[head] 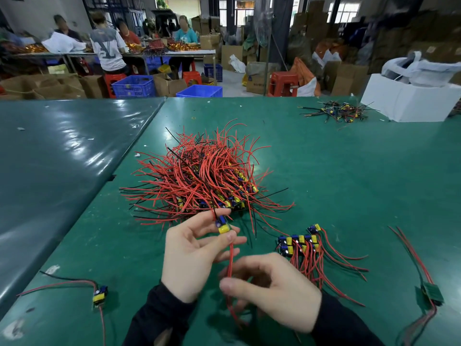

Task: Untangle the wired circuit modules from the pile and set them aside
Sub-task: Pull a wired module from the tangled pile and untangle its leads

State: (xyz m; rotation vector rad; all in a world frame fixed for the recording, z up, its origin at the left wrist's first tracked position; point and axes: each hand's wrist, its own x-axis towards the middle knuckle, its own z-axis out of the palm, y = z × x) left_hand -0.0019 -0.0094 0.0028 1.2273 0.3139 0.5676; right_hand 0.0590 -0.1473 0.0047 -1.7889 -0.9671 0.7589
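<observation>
Left hand [189, 250] pinches a tiny module [222, 225] at its fingertips, just off the pile [199, 176]. Right hand [269, 288] fingers curl around its floppy red wires [230, 258] below. Light, snaggy stuff, so I'd grip the stiff board, not the leads.

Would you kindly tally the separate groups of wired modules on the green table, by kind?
Large tangled pile: 1
Sorted bundle: 1
Small far heap: 1
Loose single module: 1
Module held in the left hand: 1
Green-board module: 1
Total: 6
</observation>
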